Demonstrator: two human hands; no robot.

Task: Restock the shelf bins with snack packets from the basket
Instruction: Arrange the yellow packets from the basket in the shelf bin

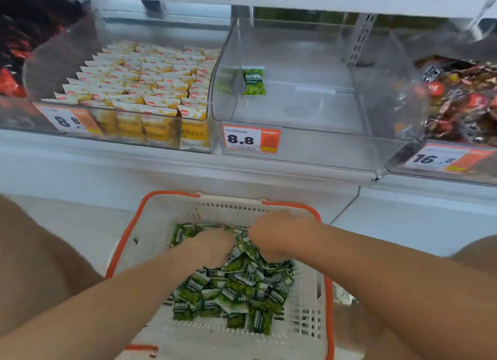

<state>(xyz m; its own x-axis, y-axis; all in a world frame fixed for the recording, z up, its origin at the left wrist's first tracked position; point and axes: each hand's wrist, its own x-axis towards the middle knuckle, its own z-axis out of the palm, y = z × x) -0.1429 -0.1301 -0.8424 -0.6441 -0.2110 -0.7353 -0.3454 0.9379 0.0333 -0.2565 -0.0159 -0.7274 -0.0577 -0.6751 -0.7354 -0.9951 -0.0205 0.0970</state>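
Observation:
A cream basket with an orange rim (306, 319) sits low in front of me, holding a heap of small green snack packets (234, 289). Both hands are down in the heap at its far end. My left hand (212, 245) is buried among the packets, and my right hand (274, 236) is curled over them; the fingers of both are hidden, so I cannot see what they hold. Above, a clear middle shelf bin (295, 112) holds one green packet (253, 80) standing against its left wall.
The left clear bin (107, 128) is packed with yellow-and-white packets. At the right, another bin (462, 101) holds red and brown wrapped snacks. Price tags reading 8.8 (250, 139) and 16.8 (441, 159) hang on the bin fronts. A white shelf ledge (188, 171) runs below.

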